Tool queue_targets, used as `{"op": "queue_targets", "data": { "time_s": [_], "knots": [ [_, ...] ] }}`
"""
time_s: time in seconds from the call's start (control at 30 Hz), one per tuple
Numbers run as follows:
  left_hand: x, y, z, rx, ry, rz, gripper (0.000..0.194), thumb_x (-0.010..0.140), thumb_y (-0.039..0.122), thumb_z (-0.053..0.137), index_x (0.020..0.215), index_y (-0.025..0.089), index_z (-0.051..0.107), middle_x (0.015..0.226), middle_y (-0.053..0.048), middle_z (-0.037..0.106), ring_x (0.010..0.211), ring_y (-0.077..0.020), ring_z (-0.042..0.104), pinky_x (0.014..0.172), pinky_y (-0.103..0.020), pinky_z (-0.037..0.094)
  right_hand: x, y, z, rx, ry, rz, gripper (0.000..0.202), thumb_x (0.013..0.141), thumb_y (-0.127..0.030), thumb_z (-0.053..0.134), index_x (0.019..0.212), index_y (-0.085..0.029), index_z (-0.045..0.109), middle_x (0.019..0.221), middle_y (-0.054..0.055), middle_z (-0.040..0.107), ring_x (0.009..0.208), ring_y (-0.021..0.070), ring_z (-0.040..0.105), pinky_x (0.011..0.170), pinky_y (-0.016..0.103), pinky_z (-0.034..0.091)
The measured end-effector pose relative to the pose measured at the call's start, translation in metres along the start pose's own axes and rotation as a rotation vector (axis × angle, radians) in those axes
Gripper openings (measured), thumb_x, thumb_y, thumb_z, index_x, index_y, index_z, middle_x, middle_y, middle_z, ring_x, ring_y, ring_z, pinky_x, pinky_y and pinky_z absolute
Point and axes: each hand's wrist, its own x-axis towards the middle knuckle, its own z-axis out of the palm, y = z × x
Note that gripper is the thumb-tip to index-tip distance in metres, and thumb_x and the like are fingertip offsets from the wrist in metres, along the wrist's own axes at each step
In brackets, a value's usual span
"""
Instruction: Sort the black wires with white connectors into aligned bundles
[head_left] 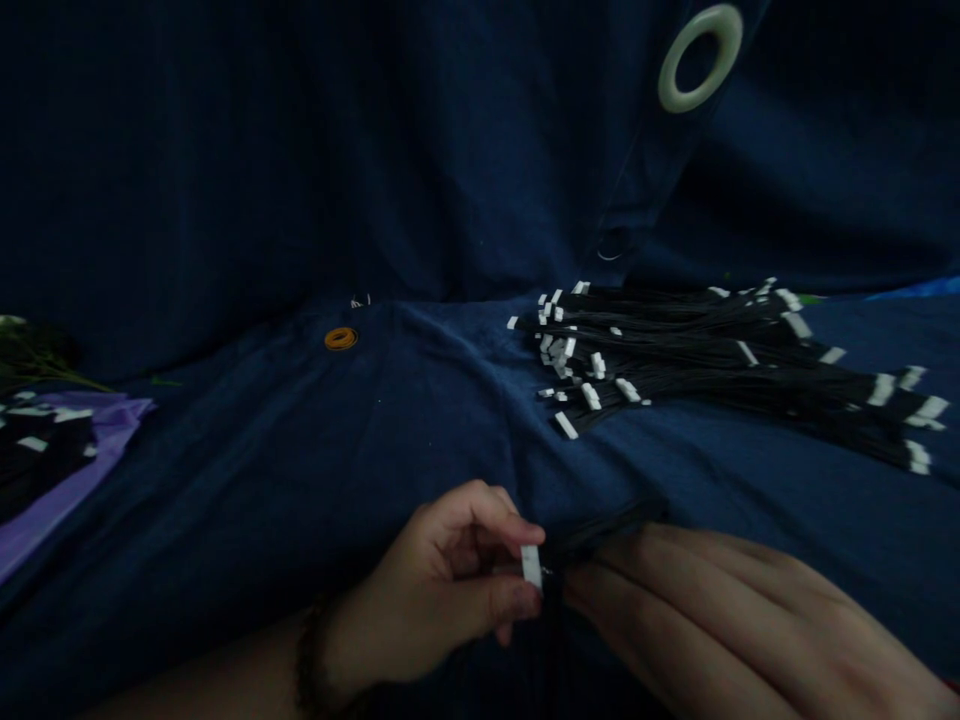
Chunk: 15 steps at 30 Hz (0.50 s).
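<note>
My left hand [457, 570] pinches a small white connector [531, 568] between thumb and index finger. Dark wires [600, 535] run from beside that connector toward the right, dim against the cloth. My right hand [720, 610] is closed around these wires just right of the connector, with its fingertips partly hidden under the hand. Beyond both hands, on the right, lies a pile of black wire cables [690, 350] with white connectors at their ends, several of them bunched at the left end.
Dark blue cloth [420, 430] covers the surface and hangs behind it, with a pale ring [701, 58] at upper right. Orange rubber bands [341, 339] lie left of centre. At far left, a purple bag [124, 425] holds more cables, near green stems [71, 376].
</note>
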Motion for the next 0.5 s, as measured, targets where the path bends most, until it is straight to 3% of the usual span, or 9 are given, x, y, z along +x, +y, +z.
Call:
{"op": "queue_targets", "data": {
  "time_s": [0.23,0.5],
  "knots": [
    [-0.0003,-0.0016,-0.0023,0.005,0.001,-0.006,0.030,0.075,0.002,0.057,0.092,0.027,0.058,0.082,0.004,0.049,0.057,0.0023,0.049,0.049,-0.005,0.044,0.0037,-0.0011,0.0023,-0.094,0.005,-0.067,0.050,0.092,-0.010,0.013,0.079,-0.017,0.061,0.073,0.005,0.064,0.059,0.0143,0.055,0.050,0.030,0.038],
    [0.0005,-0.0027,-0.0034,0.027,-0.020,0.014,0.032,0.076,0.001,0.056,0.094,0.028,0.058,0.083,0.004,0.049,0.060,0.0020,0.048,0.050,-0.005,0.045,-0.0006,-0.0042,0.0024,-0.142,-0.055,-0.071,0.041,0.092,-0.010,0.017,0.087,-0.016,0.057,0.081,0.004,0.065,0.069,0.0159,0.058,0.053,0.031,0.039]
  ]
}}
